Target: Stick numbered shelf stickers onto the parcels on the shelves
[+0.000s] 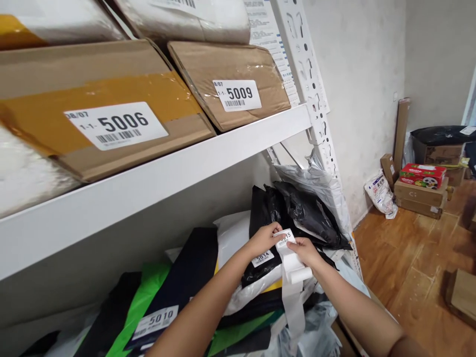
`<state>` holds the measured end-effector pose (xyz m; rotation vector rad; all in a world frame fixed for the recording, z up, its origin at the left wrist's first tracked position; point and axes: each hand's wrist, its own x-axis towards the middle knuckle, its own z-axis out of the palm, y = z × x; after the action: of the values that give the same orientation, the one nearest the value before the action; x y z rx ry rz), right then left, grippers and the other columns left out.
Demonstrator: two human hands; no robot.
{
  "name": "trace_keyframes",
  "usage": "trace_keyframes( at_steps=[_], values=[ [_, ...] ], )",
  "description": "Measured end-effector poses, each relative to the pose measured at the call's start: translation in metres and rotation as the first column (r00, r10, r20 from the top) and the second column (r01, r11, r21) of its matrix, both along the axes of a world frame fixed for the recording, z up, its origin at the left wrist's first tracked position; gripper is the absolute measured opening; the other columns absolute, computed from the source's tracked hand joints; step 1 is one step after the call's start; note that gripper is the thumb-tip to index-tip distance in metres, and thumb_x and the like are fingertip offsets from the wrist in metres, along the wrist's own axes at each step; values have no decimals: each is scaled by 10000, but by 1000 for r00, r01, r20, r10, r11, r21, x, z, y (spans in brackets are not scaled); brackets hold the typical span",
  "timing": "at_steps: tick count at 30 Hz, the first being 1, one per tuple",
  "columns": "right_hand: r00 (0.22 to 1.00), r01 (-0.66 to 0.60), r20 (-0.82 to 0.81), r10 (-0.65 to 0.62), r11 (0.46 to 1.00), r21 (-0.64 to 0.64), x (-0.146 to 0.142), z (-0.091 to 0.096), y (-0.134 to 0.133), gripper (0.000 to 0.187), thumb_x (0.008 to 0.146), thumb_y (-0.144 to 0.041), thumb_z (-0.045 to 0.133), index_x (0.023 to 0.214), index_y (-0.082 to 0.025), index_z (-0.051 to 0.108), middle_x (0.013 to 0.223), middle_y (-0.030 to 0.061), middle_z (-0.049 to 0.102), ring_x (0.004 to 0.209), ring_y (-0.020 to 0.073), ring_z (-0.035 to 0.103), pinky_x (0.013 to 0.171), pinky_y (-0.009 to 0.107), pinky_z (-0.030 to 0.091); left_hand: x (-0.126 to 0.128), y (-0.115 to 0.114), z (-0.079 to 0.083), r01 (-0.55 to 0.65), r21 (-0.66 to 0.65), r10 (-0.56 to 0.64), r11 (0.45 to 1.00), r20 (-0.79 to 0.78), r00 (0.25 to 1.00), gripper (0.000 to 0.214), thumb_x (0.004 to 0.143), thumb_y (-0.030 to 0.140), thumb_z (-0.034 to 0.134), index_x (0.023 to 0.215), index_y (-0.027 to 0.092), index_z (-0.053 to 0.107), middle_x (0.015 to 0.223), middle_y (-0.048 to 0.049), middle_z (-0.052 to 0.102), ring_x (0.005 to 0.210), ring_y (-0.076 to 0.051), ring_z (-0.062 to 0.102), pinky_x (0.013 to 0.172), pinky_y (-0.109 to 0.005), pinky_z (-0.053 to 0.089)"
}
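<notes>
Both my hands are at the lower shelf, over a pile of mail bags. My left hand (265,238) pinches the upper edge of a small white number label (285,238). My right hand (307,252) grips the label roll (299,273), whose backing strip (293,307) hangs down below it. The label sits against a black plastic mailer (312,213). Just under my left hand lies another black bag with a white label reading 5014 (262,258).
Cardboard boxes labelled 5006 (116,125) and 5009 (237,94) lie on the white upper shelf (186,163). A parcel labelled 5010 (156,321) lies lower left. The white shelf upright (316,99) stands right. Boxes (420,196) and a bag (379,193) sit on the wooden floor (409,258).
</notes>
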<state>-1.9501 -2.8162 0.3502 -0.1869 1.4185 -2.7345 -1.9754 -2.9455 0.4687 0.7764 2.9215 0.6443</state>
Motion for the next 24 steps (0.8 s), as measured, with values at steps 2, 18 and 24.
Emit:
trace_keyframes(
  at_steps=[2, 18, 24],
  values=[
    [1000, 18, 11, -17, 1000, -7, 0, -1, 0, 456, 437, -514, 838, 675, -160, 677, 562, -19, 621, 499, 115, 489, 538, 256, 353, -1, 1, -4, -13, -9, 12, 1000, -14, 1000, 270, 766, 483, 545, 789, 215, 556, 751, 11, 628, 718, -172, 572, 669, -267, 418],
    [979, 184, 72, -193, 976, 118, -12, 0, -8, 390, 565, -402, 787, 463, -202, 470, 431, -84, 400, 458, 74, 325, 487, 237, 239, -8, 6, -13, -100, -59, 95, 993, -85, 992, 231, 775, 382, 564, 773, 179, 675, 772, -26, 701, 750, -202, 625, 704, -287, 447],
    [971, 201, 103, -216, 969, 140, -7, -1, -7, 459, 644, -464, 713, 454, -238, 361, 409, -87, 352, 432, 81, 310, 463, 241, 232, 0, 14, -15, -160, -124, 132, 979, -210, 969, 142, 806, 261, 578, 829, 198, 703, 891, -55, 668, 885, -218, 628, 808, -299, 461]
  ],
)
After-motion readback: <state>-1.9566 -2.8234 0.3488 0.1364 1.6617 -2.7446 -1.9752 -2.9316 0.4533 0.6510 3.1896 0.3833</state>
